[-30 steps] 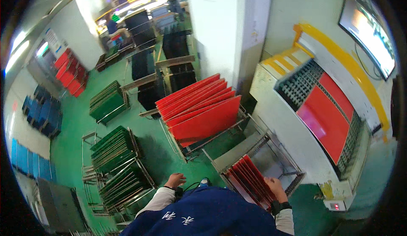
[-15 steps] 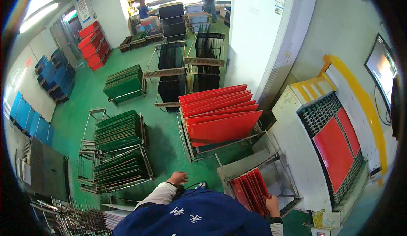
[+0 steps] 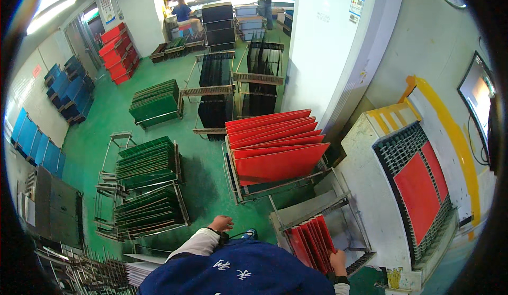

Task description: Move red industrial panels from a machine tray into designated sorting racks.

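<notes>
The rightmost small red panel (image 3: 324, 234) stands against the right fingers (image 3: 335, 254).

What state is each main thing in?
small red panels: on edge, racked
left hand: loosely open, empty
right hand: at small red panels' edge, grip unclear
large red panels: leaning, racked
green panels: racked on edge
roller machine: red boards lying on it
wall screen: lit

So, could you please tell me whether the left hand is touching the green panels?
Apart: the head view shows green floor between the left hand and the green panels.
</notes>
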Demonstrator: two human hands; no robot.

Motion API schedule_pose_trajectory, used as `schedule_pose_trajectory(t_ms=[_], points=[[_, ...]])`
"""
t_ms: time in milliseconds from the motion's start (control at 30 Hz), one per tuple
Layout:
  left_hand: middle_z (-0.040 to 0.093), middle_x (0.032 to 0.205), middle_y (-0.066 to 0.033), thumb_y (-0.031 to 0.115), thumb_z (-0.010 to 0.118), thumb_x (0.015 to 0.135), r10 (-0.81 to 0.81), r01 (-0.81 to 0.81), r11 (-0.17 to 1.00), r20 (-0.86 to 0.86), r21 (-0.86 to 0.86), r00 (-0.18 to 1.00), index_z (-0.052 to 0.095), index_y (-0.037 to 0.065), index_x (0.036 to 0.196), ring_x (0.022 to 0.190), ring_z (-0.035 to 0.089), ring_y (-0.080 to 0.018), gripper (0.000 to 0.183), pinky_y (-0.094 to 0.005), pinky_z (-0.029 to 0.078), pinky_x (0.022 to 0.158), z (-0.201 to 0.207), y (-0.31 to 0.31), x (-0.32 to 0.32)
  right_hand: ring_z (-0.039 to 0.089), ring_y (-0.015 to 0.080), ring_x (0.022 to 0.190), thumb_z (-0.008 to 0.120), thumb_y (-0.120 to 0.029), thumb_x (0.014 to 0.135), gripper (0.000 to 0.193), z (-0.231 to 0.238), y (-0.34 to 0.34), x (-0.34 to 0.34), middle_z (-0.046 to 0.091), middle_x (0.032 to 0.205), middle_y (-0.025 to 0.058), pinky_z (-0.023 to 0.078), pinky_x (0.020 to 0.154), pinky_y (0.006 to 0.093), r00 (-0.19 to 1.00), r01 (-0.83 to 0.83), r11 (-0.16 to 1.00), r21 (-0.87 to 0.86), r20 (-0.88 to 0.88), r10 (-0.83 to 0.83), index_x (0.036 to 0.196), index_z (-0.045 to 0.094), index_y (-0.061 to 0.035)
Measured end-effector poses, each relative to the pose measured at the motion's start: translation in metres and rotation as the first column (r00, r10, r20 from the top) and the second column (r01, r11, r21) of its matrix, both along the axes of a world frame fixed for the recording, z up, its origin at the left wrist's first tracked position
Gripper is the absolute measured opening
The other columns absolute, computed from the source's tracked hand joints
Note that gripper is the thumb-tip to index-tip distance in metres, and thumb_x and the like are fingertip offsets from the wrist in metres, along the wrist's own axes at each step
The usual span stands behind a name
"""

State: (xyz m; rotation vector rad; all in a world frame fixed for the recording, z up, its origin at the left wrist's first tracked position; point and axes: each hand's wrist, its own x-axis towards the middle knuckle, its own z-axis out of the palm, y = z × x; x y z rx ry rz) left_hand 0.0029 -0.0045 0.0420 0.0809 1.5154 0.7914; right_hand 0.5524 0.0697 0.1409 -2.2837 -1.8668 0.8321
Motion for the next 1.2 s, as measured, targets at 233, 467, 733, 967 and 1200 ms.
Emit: schedule_pose_trajectory(t_ms=[233, 467, 733, 967, 1200], points=[[0.060, 0.092, -0.0133, 0.019, 0.053, 0.085, 0.021, -0.020, 1.000, 0.020, -0.018, 1.000, 0.046, 0.000, 0.117, 0.069, 0.062, -0.0253, 0.038, -0.0310, 0.048, 0.047, 0.001, -0.002, 0.000, 0.058, 0.0409, 0.083, 0.061, -0.027, 0.073, 0.033, 0.011, 0.000, -0.009, 0.061, 0.082, 0.0263, 0.045, 0.071, 0.0428, 0.999, 0.035, 0.999, -0.010, 0.024, -0.034, 0.087, 0.064, 0.0026], [0.060, 0.092, -0.0132, 0.020, 0.053, 0.085, 0.009, -0.009, 1.000, -0.012, -0.025, 1.000, 0.045, 0.000, 0.117, 0.068, 0.062, -0.0248, 0.038, -0.0299, 0.047, 0.045, 0.007, 0.001, 0.006, 0.059, 0.0397, 0.082, 0.062, -0.028, 0.073, 0.035, -0.014, -0.003, 0.009, 0.061, 0.082, 0.0263, 0.045, 0.071, 0.0425, 0.999, 0.029, 0.999, 0.034, 0.014, -0.030, 0.088, 0.064, 0.0030], [0.060, 0.093, -0.0135, 0.019, 0.052, 0.085, 0.008, -0.008, 0.999, -0.024, -0.032, 1.000, 0.045, 0.000, 0.116, 0.066, 0.061, -0.0236, 0.037, -0.0301, 0.048, 0.045, 0.005, -0.001, 0.007, 0.059, 0.0408, 0.083, 0.062, -0.028, 0.073, 0.036, 0.001, -0.001, 0.000, 0.060, 0.082, 0.0275, 0.045, 0.071, 0.0431, 1.000, 0.009, 1.000, 0.026, 0.028, -0.010, 0.087, 0.064, 0.0045], [0.060, 0.095, -0.0147, 0.019, 0.052, 0.086, 0.002, -0.002, 1.000, -0.036, -0.015, 0.999, 0.046, 0.000, 0.116, 0.070, 0.061, -0.0246, 0.036, -0.0316, 0.049, 0.049, 0.009, -0.003, 0.012, 0.059, 0.0408, 0.083, 0.063, -0.028, 0.073, 0.035, 0.003, -0.001, 0.001, 0.061, 0.082, 0.0268, 0.045, 0.071, 0.0433, 0.999, 0.038, 0.999, 0.002, 0.000, -0.038, 0.088, 0.064, 0.0033], [0.060, 0.096, -0.0151, 0.019, 0.052, 0.086, 0.013, -0.013, 1.000, -0.030, -0.011, 0.999, 0.047, -0.001, 0.114, 0.069, 0.061, -0.0237, 0.035, -0.0313, 0.050, 0.050, 0.016, -0.004, 0.015, 0.058, 0.0405, 0.083, 0.062, -0.028, 0.073, 0.033, 0.008, 0.001, -0.002, 0.061, 0.083, 0.0255, 0.045, 0.071, 0.0432, 0.999, 0.033, 0.999, -0.009, 0.002, -0.033, 0.088, 0.064, 0.0014]])
